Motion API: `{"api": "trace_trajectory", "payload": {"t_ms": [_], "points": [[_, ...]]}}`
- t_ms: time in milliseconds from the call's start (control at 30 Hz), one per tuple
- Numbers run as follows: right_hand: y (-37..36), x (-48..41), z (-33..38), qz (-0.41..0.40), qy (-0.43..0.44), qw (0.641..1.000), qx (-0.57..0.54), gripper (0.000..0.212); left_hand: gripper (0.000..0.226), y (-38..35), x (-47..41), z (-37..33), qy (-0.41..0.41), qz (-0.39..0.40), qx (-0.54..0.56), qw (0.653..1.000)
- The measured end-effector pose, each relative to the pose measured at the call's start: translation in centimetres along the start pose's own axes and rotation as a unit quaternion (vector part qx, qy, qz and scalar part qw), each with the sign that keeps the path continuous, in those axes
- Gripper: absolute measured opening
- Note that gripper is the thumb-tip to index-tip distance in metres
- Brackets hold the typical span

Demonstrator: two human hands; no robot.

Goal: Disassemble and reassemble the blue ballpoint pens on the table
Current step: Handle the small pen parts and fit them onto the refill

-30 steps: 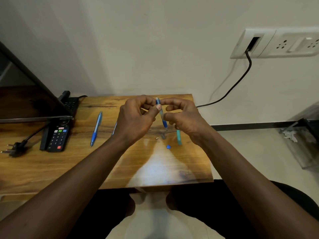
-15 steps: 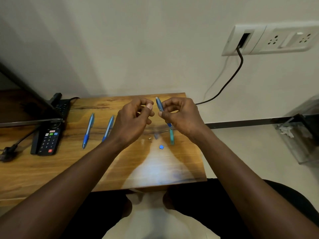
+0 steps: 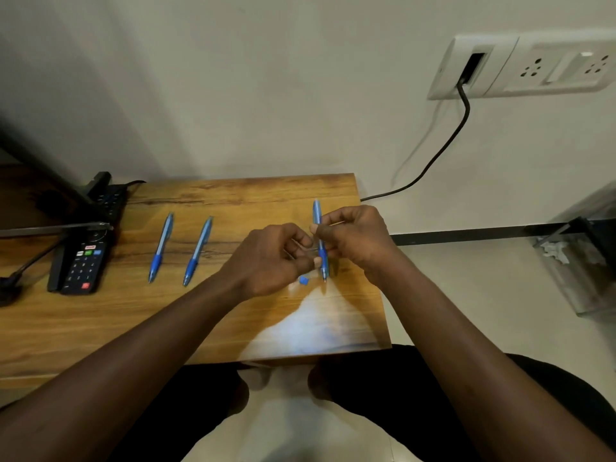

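My right hand [image 3: 356, 238] is shut on a blue ballpoint pen [image 3: 319, 243], held nearly upright above the wooden table [image 3: 253, 201] with its tip down. My left hand [image 3: 266, 258] is curled just left of it, fingertips pinched close against the pen's dark blue grip; whether they hold a small part is unclear. A small blue piece [image 3: 303, 280] lies on the table under the hands. Two whole blue pens lie side by side further left, the left pen [image 3: 161, 251] and the right pen [image 3: 198, 251].
A black remote control [image 3: 83, 261] lies at the table's left, beside a dark screen stand [image 3: 100, 188] and a cable with plug [image 3: 10, 281]. A black cord [image 3: 443, 151] runs from the wall socket plate [image 3: 473, 68] down behind the table. The table's right edge is just past my right wrist.
My hands were together on the pen, drew apart half a second ago, and are close together again. Both have sunk nearer the table, with the pen more upright in my right hand.
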State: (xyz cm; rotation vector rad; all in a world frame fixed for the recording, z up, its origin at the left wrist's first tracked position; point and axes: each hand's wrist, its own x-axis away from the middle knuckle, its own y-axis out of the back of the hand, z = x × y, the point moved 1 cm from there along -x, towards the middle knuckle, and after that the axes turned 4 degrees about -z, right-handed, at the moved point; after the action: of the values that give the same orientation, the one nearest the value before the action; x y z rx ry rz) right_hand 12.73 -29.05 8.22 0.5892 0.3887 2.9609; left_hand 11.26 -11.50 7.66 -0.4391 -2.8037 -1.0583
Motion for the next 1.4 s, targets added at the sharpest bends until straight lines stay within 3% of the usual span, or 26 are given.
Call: {"api": "trace_trajectory", "payload": {"t_ms": [100,167,233,400,500,700,833,933,1067,1400], "points": [[-0.3,0.3,0.1,0.006,-0.013,0.998,-0.06,0.024,0.016,0.0,-0.1,-0.7,0.049,0.021,0.131,0.99],[-0.5,0.5,0.1,0.014,-0.015,0.997,-0.077,0.027,0.016,0.2,-0.1,-0.8,0.068,0.011,0.152,0.986],[-0.8,0.2,-0.4,0.005,-0.008,0.999,-0.039,0.027,0.013,0.7,-0.4,-0.2,0.073,-0.012,0.113,0.991],[-1.2,-0.6,-2.0,-0.056,0.063,0.972,0.218,0.03,0.01,2.4,-0.9,1.6,0.073,-0.057,-0.122,0.988],[-1.6,-0.4,-3.0,-0.038,0.086,0.95,0.298,0.038,0.015,2.5,-0.9,2.0,0.097,-0.056,-0.142,0.984],[-2.2,-0.4,-3.8,-0.045,0.113,0.93,0.346,0.039,0.023,2.4,-1.1,2.7,0.095,-0.036,-0.177,0.979],[-2.4,-0.5,-3.9,-0.072,0.11,0.928,0.348,0.031,0.029,2.2,-0.7,2.1,0.011,-0.093,-0.233,0.968],[-2.6,-0.4,-4.0,-0.091,0.112,0.926,0.349,0.031,0.023,1.2,-0.1,0.8,-0.046,-0.056,-0.223,0.972],[-2.7,-0.5,-4.3,-0.102,0.102,0.93,0.338,0.031,0.022,-0.5,0.6,0.4,-0.075,0.002,-0.253,0.965],[-2.8,0.2,-4.0,-0.101,0.115,0.932,0.328,0.032,0.01,-1.9,0.5,1.0,-0.103,0.001,-0.233,0.967]]}}
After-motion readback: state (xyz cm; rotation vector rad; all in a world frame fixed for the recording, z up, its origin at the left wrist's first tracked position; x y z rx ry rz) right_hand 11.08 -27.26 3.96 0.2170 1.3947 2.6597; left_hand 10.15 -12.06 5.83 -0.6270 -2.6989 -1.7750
